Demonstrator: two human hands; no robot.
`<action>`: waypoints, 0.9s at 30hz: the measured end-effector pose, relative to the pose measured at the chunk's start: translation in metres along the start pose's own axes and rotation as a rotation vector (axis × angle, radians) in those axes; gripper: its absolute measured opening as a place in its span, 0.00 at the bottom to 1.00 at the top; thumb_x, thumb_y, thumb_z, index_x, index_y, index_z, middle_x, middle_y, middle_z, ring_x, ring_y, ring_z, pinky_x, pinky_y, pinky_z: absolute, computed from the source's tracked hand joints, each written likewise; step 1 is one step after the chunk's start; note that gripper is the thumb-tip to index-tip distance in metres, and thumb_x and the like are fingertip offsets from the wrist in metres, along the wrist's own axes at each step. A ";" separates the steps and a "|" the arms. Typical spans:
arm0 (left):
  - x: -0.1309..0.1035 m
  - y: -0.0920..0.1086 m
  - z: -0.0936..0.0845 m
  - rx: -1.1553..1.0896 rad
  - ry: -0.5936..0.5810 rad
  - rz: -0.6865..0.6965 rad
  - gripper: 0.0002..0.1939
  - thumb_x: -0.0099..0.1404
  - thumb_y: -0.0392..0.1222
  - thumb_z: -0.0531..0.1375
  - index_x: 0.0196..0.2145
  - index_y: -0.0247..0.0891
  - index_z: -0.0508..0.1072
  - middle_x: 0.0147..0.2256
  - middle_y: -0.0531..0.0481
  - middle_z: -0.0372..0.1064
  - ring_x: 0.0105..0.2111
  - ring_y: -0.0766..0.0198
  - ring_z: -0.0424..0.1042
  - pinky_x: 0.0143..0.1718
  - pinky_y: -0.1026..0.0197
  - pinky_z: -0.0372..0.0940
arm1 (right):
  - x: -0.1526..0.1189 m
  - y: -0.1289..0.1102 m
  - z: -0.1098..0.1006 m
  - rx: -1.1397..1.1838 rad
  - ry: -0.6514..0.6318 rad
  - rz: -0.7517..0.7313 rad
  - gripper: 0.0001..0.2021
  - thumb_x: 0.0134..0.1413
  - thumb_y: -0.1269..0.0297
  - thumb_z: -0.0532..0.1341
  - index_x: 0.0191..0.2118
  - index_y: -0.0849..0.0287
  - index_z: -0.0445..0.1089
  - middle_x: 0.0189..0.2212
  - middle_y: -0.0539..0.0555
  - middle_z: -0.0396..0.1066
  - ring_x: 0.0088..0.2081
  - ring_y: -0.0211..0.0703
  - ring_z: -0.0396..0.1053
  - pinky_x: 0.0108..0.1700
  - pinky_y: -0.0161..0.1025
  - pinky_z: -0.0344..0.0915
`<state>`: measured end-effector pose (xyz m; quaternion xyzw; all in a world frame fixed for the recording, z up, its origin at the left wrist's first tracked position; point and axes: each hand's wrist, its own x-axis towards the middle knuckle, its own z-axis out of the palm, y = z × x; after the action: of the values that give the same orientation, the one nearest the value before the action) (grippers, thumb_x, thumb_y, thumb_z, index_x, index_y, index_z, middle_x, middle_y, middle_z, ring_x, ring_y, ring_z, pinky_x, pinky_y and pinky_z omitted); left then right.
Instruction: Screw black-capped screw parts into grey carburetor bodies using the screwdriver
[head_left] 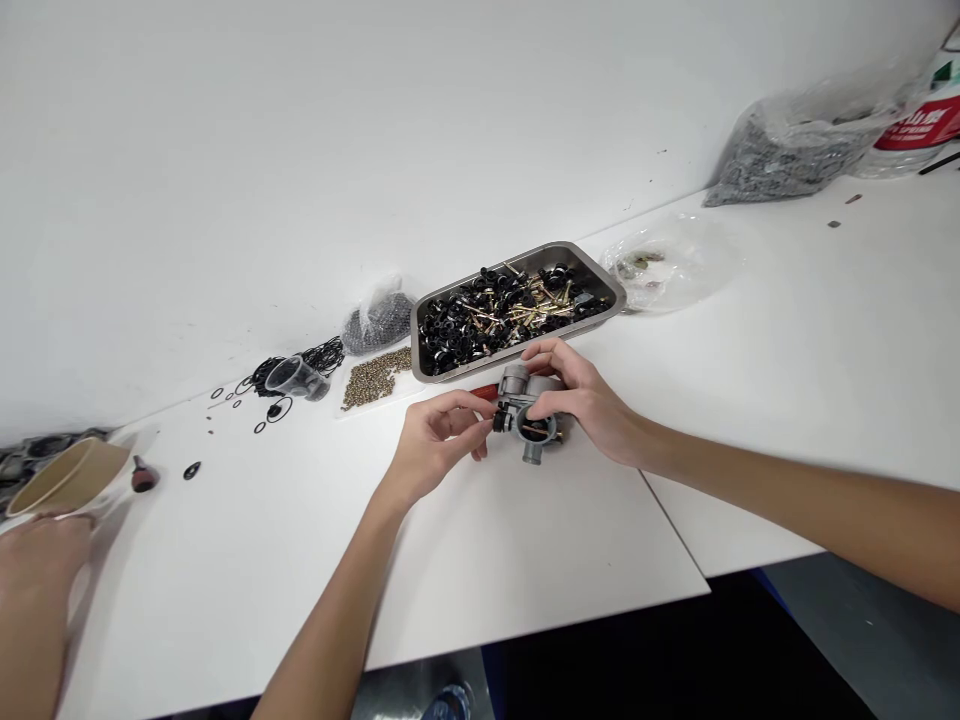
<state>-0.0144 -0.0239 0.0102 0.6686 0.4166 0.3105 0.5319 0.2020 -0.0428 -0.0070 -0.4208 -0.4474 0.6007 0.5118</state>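
A grey metal carburetor (533, 421) is held just above the white table in front of me. My right hand (581, 395) grips its right side, with the thumb at the rim of the round bore and the fingers over the back. From the left, my left hand (444, 440) closes thumb and forefinger at a small black part (500, 419) on the carburetor's side. Behind the carburetor lies a red handle (486, 391), partly hidden by my left fingers and the carburetor.
A metal tray (517, 350) of black parts and brass-coloured pins stands behind my hands. Left of it are small brass pieces (373, 380), a bag (379, 316), a plastic cup (298, 377) and black rings (260, 427). Another person's hand (45, 550) is near a tan container (71, 478).
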 end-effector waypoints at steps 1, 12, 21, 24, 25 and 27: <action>0.000 0.000 0.000 0.006 -0.006 -0.003 0.08 0.62 0.42 0.67 0.37 0.36 0.77 0.21 0.52 0.71 0.23 0.66 0.72 0.29 0.61 0.67 | 0.000 0.000 0.000 0.000 -0.001 0.000 0.24 0.37 0.70 0.66 0.45 0.51 0.64 0.43 0.50 0.66 0.39 0.44 0.65 0.40 0.44 0.63; 0.001 -0.002 -0.001 0.014 -0.008 0.022 0.08 0.62 0.41 0.66 0.38 0.36 0.77 0.21 0.52 0.72 0.23 0.66 0.72 0.29 0.62 0.67 | 0.003 0.003 -0.001 -0.007 0.003 0.001 0.24 0.37 0.68 0.66 0.45 0.52 0.65 0.43 0.51 0.67 0.41 0.46 0.65 0.43 0.46 0.63; 0.002 -0.002 -0.001 -0.011 -0.003 -0.022 0.10 0.59 0.41 0.68 0.38 0.35 0.77 0.22 0.51 0.73 0.22 0.66 0.72 0.28 0.61 0.67 | 0.004 0.003 -0.002 -0.005 0.014 0.007 0.24 0.36 0.68 0.67 0.44 0.52 0.65 0.44 0.52 0.67 0.43 0.47 0.64 0.44 0.47 0.63; 0.003 0.001 -0.001 -0.048 -0.018 -0.033 0.10 0.58 0.41 0.69 0.37 0.35 0.77 0.22 0.50 0.73 0.22 0.65 0.73 0.28 0.61 0.67 | 0.003 0.002 -0.001 -0.011 0.008 0.005 0.23 0.37 0.69 0.66 0.44 0.52 0.65 0.43 0.52 0.67 0.42 0.46 0.64 0.43 0.46 0.63; 0.003 0.002 -0.001 -0.060 -0.021 -0.035 0.11 0.58 0.42 0.69 0.37 0.35 0.77 0.22 0.50 0.73 0.22 0.65 0.73 0.28 0.61 0.68 | 0.002 0.002 -0.001 -0.016 0.003 0.002 0.23 0.37 0.69 0.66 0.45 0.52 0.65 0.43 0.52 0.67 0.42 0.46 0.64 0.43 0.46 0.63; 0.004 0.003 -0.001 -0.079 -0.018 -0.039 0.11 0.58 0.43 0.70 0.35 0.34 0.77 0.22 0.50 0.74 0.22 0.64 0.73 0.28 0.60 0.68 | 0.001 0.001 -0.001 -0.029 -0.009 -0.011 0.23 0.38 0.69 0.67 0.45 0.52 0.65 0.44 0.52 0.67 0.42 0.46 0.64 0.42 0.45 0.63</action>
<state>-0.0129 -0.0206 0.0132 0.6417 0.4122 0.3105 0.5674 0.2026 -0.0415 -0.0082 -0.4230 -0.4608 0.5930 0.5070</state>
